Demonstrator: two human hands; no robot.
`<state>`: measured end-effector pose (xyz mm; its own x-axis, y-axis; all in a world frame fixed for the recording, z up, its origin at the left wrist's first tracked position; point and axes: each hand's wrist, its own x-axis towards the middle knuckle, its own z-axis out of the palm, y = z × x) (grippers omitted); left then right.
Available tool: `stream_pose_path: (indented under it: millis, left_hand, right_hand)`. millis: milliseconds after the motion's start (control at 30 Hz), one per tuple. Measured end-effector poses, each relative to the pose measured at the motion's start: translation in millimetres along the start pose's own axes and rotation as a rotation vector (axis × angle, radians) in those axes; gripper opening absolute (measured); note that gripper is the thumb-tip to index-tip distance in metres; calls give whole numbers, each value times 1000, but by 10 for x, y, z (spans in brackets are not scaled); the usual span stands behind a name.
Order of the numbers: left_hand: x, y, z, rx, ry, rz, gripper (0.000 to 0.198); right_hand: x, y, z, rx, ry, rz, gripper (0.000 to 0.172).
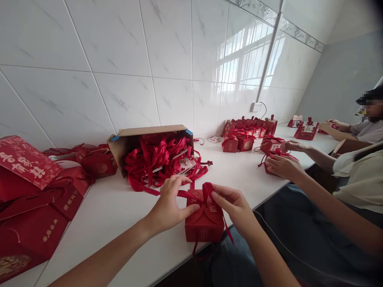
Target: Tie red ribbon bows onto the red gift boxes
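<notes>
A small red gift box (204,225) stands at the front edge of the white table (113,211). A red ribbon (206,190) crosses its top and is looped into a bow. My left hand (169,203) rests on the box's left top, its fingers pinching the ribbon. My right hand (235,207) pinches the ribbon loop at the box's top right. Ribbon ends hang down the box's front.
A tipped cardboard carton (131,137) spilling red ribbons lies just behind. Flat red bags (32,207) pile up at the left. Finished red boxes (248,133) crowd the far right by the wall. A co-worker's hands (284,165) hold another box; a second person sits beyond.
</notes>
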<state>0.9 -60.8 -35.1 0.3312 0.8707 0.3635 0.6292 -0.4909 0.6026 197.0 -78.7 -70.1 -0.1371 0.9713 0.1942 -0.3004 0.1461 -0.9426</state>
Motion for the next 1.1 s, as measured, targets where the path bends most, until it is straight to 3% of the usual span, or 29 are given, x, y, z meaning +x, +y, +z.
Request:
stream_pose_path:
  millis: [233,367,433,533,633,767,867,1000,1100]
  left_hand:
    - [183,236,-20,-254,-68,-5,27]
    - [254,318,-21,-257,-60,23,15]
    - [244,338,-44,-258,-72,55,16]
    - [201,285,-68,-269,-23,63,21]
    - [138,109,-39,-228,16,-82,27]
    - [50,-151,52,-249,-231,-222,36]
    - [42,-200,49,-330,-407,-298,45]
    - [109,-47,-141,-343,-344,-306,47]
    - [167,129,-316,-471,-339,-272,40]
  right_hand:
    - [-9,-84,95,-290,-66,-121,34]
    - [-13,-56,136,-416,75,-162,36]
    - [-4,-29,158,-490,108,-192,27]
    - [6,3,184,-546,129,-263,17]
    - [-9,9,188,-562,185,-300,17]
    - [-53,-20,193,-526,129,-189,19]
    - [-40,-44,235,-404,68,-124,21]
    - [44,-67,324,-535,186,-61,17]
    - [76,-113,385,-723,250,-110,16]
